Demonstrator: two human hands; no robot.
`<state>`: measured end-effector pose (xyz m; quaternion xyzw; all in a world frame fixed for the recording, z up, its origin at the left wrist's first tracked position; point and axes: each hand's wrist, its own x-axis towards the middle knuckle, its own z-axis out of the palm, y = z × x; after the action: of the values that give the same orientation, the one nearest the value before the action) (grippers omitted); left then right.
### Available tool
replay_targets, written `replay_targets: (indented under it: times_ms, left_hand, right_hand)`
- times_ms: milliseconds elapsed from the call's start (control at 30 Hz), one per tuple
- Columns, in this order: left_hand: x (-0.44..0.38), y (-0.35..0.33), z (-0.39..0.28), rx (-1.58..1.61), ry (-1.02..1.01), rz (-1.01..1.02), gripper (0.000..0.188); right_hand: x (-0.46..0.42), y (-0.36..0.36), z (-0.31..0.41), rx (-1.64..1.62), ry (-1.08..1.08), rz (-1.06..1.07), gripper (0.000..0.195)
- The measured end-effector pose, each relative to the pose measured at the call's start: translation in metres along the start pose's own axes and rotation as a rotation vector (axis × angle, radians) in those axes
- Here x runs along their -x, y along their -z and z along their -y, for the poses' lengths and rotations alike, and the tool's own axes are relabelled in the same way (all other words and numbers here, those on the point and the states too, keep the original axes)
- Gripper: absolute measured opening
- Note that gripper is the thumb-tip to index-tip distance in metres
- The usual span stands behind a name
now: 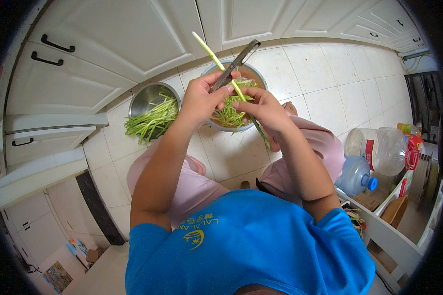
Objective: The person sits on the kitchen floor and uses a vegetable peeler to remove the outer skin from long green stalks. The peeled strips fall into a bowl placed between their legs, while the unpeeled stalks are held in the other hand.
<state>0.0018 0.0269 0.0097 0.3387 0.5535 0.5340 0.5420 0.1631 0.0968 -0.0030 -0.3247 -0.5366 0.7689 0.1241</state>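
My left hand (205,95) grips a dark-handled vegetable peeler (240,59), its slotted head pointing up and away. A pale green stalk (208,50) sticks out beyond the left fingers. My right hand (262,107) pinches a green stalk length (258,129) between thumb and fingers; its darker end hangs toward my right knee. Whether both lengths are one piece is hidden behind the peeler and fingers. Below the hands is a round basin (261,75) holding thin green shreds (230,114). Left of it, a stainless steel bowl (134,104) carries a heap of green stalks (157,118) overhanging its rim.
White cabinets (133,33) with dark handles run along the far side and left. Pale tiles (317,96) cover the floor. At the right lie large plastic bottles, one clear (387,151) and one blue (354,175), beside a white rack (384,232). My knees flank the basin's near side.
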Motion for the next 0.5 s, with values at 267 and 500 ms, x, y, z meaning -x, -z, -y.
replay_targets:
  times_ms: [267, 500]
  left_hand:
    - [0.006, 0.008, -0.008, 0.153, -0.004, 0.069, 0.030]
    - [0.004, 0.020, -0.008, 0.430, -0.066, 0.037, 0.028]
  right_hand:
    - [-0.004, 0.005, 0.000, -0.545, -0.166, 0.114, 0.024]
    - [-0.008, 0.011, -0.028, 0.197, -0.045, -0.082, 0.028]
